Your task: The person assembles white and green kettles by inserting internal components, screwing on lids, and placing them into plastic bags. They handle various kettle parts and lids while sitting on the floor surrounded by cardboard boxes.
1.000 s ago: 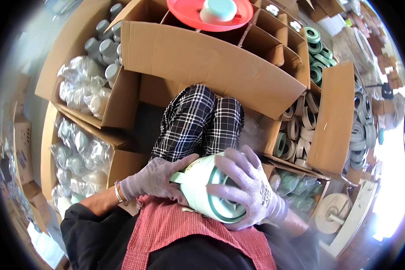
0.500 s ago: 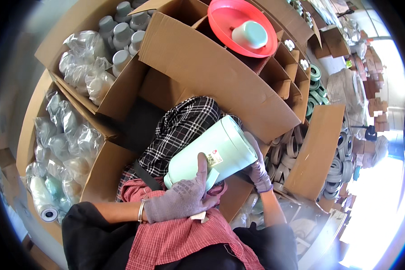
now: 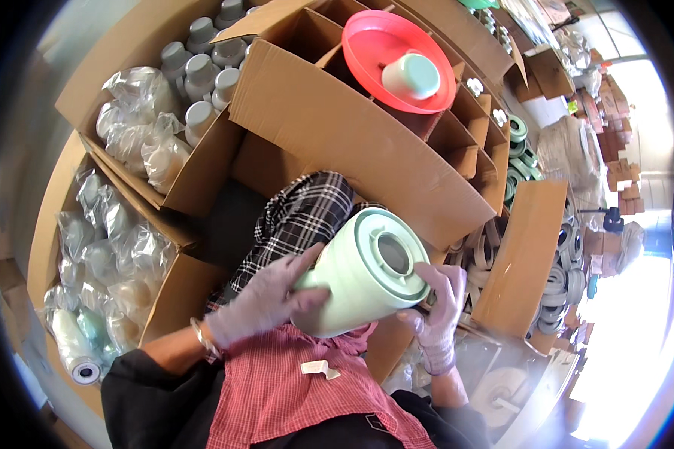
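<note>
I hold a pale green plastic jug body [image 3: 352, 277] over my lap, its round end with a dark hole turned up toward me. My left hand [image 3: 266, 299], in a thin grey glove, grips its side from the left. My gloved right hand [image 3: 438, 310] supports the rim on the right. Below it lie my red checked apron [image 3: 292, 389] and black-and-white plaid trousers [image 3: 299, 217].
Open cardboard boxes surround me: grey lids [image 3: 202, 67] and bagged parts [image 3: 138, 127] at upper left, more bagged parts [image 3: 105, 262] at left. A red bowl [image 3: 397, 56] with a green cap sits on a partitioned box. Green and white rings [image 3: 569, 262] fill boxes at right.
I have turned the jug so its open end faces up toward me and brought it closer. My right hand has shifted to the rim; the left stays on the side.
</note>
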The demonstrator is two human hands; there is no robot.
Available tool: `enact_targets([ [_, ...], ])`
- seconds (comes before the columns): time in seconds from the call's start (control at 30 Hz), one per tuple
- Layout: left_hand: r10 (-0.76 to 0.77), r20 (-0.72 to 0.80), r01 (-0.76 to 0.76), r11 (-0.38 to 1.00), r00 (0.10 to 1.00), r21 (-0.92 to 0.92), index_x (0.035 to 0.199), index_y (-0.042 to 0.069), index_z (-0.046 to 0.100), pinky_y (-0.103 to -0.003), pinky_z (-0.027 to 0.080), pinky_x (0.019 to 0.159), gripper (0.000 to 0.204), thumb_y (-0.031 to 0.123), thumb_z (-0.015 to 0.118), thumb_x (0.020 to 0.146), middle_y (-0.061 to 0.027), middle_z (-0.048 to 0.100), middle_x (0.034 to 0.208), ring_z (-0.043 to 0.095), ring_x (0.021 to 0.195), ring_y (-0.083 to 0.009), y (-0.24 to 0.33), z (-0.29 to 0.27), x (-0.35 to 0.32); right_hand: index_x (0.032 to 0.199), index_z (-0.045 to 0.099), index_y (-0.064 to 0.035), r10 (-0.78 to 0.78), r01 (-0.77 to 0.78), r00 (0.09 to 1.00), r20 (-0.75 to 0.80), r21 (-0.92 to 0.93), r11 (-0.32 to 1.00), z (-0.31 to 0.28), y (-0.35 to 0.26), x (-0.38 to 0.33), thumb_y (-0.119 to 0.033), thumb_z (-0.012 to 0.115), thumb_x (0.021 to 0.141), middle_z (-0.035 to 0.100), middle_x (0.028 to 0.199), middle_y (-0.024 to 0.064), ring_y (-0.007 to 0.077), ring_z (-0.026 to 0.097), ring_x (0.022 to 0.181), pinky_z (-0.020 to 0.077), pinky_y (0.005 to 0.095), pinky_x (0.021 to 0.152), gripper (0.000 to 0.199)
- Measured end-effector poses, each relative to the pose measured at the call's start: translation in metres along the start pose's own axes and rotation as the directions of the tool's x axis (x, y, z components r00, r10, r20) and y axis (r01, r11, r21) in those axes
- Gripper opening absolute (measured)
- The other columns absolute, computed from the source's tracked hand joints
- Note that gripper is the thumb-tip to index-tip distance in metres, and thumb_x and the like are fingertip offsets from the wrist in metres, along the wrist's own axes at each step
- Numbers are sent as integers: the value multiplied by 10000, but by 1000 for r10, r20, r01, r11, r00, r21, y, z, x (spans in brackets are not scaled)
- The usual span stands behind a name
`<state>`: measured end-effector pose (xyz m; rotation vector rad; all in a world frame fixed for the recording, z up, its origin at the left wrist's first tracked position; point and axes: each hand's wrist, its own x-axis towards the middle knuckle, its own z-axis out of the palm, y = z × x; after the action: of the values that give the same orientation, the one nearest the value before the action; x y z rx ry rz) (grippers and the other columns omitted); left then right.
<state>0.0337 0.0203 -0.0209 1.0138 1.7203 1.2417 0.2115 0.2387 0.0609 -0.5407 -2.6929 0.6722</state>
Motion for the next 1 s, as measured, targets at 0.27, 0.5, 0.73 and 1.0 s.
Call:
enact_targets([
  [0.27,323,-267,-356,930,908,-87,1247,-24,574,-357,455,1002,313,151,497,999,-152,630,1166,607,1095,-273,-22,17,106,1056,706,-57,-278,263,950,-144,-115,958,9,-21,3,-174,843,614,463,804,36,240,498,722,439,367,672,477],
  [0.5,357,404,-209,907,842,-365,1200,-8,634,-327,485,962,382,260,547,942,-119,682,1127,643,1055,-202,21,-21,174,1082,691,-62,8,42,991,-131,371,928,20,-20,33,-155,773,763,578,1065,121,283,586,926,491,376,820,343],
  [0.73,224,482,70,852,847,-519,1262,-25,613,-341,448,1026,417,255,405,1033,-144,664,1219,622,1138,-232,27,8,153,1331,478,64,552,-573,767,327,736,360,51,40,25,-69,554,936,560,1290,165,206,536,1189,406,313,1040,424],
  [1.0,311,-16,-291,905,950,310,1208,-18,613,-432,455,995,319,82,527,918,-268,555,1270,583,1137,-417,79,26,52,1391,483,-15,-200,-559,719,665,725,401,74,56,99,-134,513,998,687,1094,113,141,623,1022,490,286,935,412],
])
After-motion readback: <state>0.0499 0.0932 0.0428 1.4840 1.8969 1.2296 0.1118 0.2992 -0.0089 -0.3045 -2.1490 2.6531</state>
